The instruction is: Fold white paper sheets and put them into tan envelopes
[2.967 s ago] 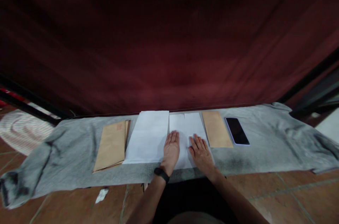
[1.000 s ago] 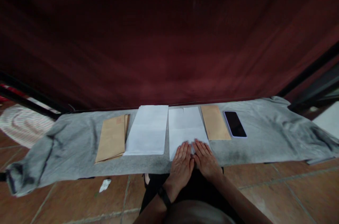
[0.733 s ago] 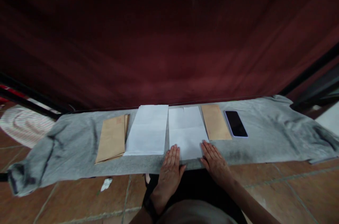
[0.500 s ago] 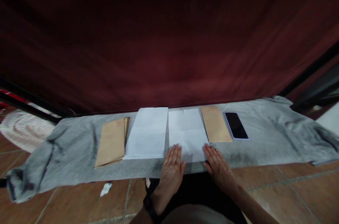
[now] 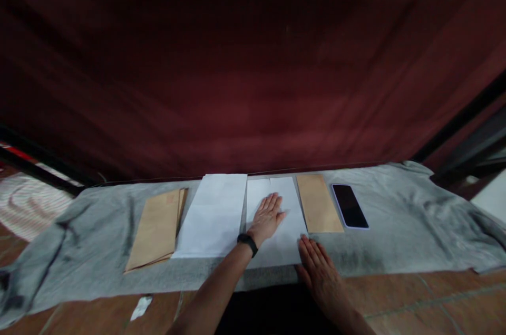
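Observation:
A white sheet of paper [image 5: 279, 248] with a small slit at its top edge lies in front of me. My left hand [image 5: 268, 217] rests flat on its middle, fingers stretched out, a black band round the wrist. At the sheet's lower right corner lies my right hand [image 5: 318, 266], palm down with straight fingers, its fingertips on or beside the paper's edge. Left of this sheet is a stack of white paper [image 5: 215, 213]. One brown envelope [image 5: 319, 203] lies just to the right of the sheet.
Brown envelopes [image 5: 156, 227] overlap at the left. A phone [image 5: 350, 207] lies right of the single envelope. Everything sits on a grey cloth [image 5: 403, 219] over a narrow surface. Behind hangs dark red fabric [image 5: 253, 113]. A white scrap [image 5: 141, 307] is on the tiled floor.
My left hand has moved up from the sheet's lower left edge to its middle. My right hand stays near the lower right corner. The view has tilted slightly upward.

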Demonstrator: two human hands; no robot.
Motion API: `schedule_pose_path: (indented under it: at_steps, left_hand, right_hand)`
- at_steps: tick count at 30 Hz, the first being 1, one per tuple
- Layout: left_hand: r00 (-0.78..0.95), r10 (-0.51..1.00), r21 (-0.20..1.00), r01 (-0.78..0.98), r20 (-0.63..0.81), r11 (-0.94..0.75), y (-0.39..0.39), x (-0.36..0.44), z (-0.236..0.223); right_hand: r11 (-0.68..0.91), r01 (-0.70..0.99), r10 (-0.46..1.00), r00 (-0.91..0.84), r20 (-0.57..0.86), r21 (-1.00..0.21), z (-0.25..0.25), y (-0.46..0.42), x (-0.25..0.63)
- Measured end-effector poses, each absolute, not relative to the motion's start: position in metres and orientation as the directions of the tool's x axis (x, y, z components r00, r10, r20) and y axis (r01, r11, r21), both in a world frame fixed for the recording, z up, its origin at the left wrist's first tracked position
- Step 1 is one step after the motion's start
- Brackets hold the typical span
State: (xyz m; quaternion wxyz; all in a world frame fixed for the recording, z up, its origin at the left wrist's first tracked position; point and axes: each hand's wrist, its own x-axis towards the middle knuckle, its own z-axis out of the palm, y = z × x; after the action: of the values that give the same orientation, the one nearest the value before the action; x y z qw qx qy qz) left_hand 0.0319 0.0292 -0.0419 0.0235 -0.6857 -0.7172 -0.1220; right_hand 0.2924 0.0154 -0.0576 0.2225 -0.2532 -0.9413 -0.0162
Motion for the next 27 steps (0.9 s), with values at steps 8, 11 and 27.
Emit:
schedule_pose_path:
  at_steps: [8,11,27]
  left_hand:
    - [-0.191,0.971,0.116,0.978,0.142,0.175,0.066,0.0,-0.041]
    - [-0.221,0.964,0.123,0.971,0.146,0.204,0.078,-0.007,-0.04]
    - [0.014,0.984,0.132,0.991,0.175,-0.037,-0.056,0.064,-0.032]
  right_hand:
    - [0.869,0.493,0.464,-0.786,0.408,-0.039,-0.057,0.016,0.292]
    - [0.868,0.495,0.468,-0.788,0.4,-0.041,-0.055,0.016,0.291]
    - [0.872,0.484,0.472,-0.794,0.382,-0.072,-0.056,0.015,0.292]
